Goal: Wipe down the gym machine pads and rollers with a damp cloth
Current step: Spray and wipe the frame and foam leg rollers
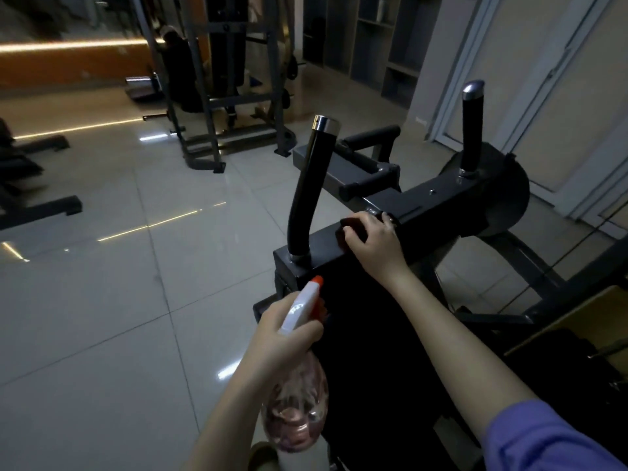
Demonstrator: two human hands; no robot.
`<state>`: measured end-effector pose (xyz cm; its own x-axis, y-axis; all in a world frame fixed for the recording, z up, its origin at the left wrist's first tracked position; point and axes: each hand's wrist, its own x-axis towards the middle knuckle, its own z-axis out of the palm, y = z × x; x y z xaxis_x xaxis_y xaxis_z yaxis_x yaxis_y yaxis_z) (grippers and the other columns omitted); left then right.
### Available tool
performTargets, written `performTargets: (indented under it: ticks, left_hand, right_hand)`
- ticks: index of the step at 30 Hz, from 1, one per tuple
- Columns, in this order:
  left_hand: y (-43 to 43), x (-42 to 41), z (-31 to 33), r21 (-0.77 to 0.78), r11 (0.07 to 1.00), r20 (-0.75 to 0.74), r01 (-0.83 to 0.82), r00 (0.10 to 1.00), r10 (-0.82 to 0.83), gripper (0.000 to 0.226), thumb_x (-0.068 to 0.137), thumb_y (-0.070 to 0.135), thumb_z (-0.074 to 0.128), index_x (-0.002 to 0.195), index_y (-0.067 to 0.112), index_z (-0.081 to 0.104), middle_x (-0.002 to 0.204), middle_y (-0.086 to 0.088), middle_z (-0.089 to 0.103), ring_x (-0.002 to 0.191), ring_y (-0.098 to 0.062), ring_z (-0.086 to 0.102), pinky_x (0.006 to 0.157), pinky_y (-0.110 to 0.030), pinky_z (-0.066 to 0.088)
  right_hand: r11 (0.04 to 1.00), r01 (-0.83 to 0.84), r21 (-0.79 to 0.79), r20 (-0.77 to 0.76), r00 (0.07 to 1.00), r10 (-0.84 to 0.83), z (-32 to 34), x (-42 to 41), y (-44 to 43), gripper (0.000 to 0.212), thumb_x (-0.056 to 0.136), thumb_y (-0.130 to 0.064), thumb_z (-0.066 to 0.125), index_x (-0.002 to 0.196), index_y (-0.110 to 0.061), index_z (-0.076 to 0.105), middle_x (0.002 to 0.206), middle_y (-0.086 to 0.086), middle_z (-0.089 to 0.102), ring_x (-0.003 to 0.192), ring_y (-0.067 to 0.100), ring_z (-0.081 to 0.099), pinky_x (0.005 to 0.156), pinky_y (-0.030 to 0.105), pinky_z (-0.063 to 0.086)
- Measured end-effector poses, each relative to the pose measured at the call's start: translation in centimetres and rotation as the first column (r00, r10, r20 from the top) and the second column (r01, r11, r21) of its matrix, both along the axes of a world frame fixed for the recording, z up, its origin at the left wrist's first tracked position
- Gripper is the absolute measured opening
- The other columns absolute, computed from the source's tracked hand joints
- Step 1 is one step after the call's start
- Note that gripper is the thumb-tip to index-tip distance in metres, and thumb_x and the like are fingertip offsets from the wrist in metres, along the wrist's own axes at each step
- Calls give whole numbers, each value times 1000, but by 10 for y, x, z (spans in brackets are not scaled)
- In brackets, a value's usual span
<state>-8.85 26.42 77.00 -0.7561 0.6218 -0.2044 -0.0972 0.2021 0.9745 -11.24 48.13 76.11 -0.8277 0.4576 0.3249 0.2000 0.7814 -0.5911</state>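
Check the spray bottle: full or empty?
Cannot tell. The spray bottle in the left hand has a clear, pink-tinted body, but no liquid line shows.

The floor tiles (136, 266) are glossy and smooth. The machine frame (441, 209) is matt dark painted metal; its bent handle (306, 185) is shiny black with a chrome cap (326, 124). The spray bottle (299, 419) is clear plastic.

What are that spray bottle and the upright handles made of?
Spray bottle: likely clear pink-tinted plastic, see-through with glossy glints; white and orange plastic nozzle. Upright handles: probably metal tubes under a smooth black covering, rubber or vinyl unclear; mirror-bright caps look chromed.
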Motion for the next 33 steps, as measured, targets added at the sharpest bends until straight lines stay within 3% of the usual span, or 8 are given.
performTargets:
  ticks: [4, 7, 12, 18, 21, 27, 29, 33]
  left_hand:
    - [21, 14, 9, 34, 991, -7, -133, 991, 133, 19, 67, 26, 61, 85, 32, 65, 90, -10, 66, 78, -18, 62, 68, -33, 48]
    - [36, 16, 16, 44, 989, -64, -144, 987, 146, 17, 72, 27, 60, 85, 17, 59, 85, -18, 57, 74, -19, 55, 68, -36, 44]
    - [58, 9, 23, 34, 991, -118, -132, 984, 135, 28, 73, 25, 56, 87, 2, 51, 73, -6, 48, 64, -16, 45, 61, -34, 36]
    - [80, -11, 37, 24, 995, -135, -94, 986, 97, 22, 76, 19, 55, 87, 1, 49, 70, -5, 45, 61, -16, 43, 58, -30, 36]
    - [94, -24, 53, 74, 990, -36, -119, 992, 122, 6, 80, 11, 56, 83, 15, 51, 74, -7, 46, 68, -20, 44, 65, -37, 35]
    - [119, -53, 72, 24, 997, -25, -70, 997, 71, 36, 87, 4, 52, 83, 40, 50, 81, -7, 50, 74, -21, 49, 67, -35, 39]
    - [126, -60, 72, 5, 993, -38, -121, 992, 122, 32, 84, 9, 56, 78, 40, 55, 80, -8, 54, 72, -23, 53, 67, -35, 43]
    - [140, -68, 72, -61, 982, -98, -179, 980, 173, 64, 84, 8, 49, 70, 70, 57, 82, -8, 58, 74, -23, 57, 66, -33, 43]
  right_hand:
    - [998, -55, -26, -29, 998, 54, 2, 15, 18, 40, 92, -35, 46, 116, -6, 60, 122, 8, 61, 119, 25, 43, 112, 39, 22]
    - [999, -43, -5, -49, 998, 43, -5, 21, 31, 55, 87, -45, 37, 114, -3, 59, 120, 12, 61, 116, 28, 50, 108, 46, 31]
    - [995, 80, -51, -40, 996, -82, -7, 13, 54, 35, 96, -20, 51, 125, 0, 53, 139, 21, 45, 134, 34, 33, 112, 46, 25]
    - [981, 187, -58, 62, 981, -183, -4, -3, 79, 35, 96, -24, 49, 125, -5, 51, 139, 17, 45, 129, 34, 37, 110, 46, 26]
    - [978, 204, -54, 77, 977, -199, -7, -3, 82, 36, 96, -28, 48, 125, -8, 51, 137, 13, 47, 126, 33, 39, 109, 46, 28]
    - [941, 323, 98, 30, 944, -328, -19, -11, 78, 41, 94, -36, 40, 118, -6, 55, 132, 11, 56, 130, 22, 44, 116, 39, -2]
    - [933, 330, 142, -16, 944, -331, -20, -15, 79, 37, 94, -32, 44, 115, -4, 57, 130, 16, 57, 130, 23, 45, 116, 37, -3]
    - [960, 242, 143, -44, 970, -238, -20, -19, 92, 47, 92, -36, 37, 118, -2, 57, 134, 17, 53, 134, 25, 41, 116, 33, 1]
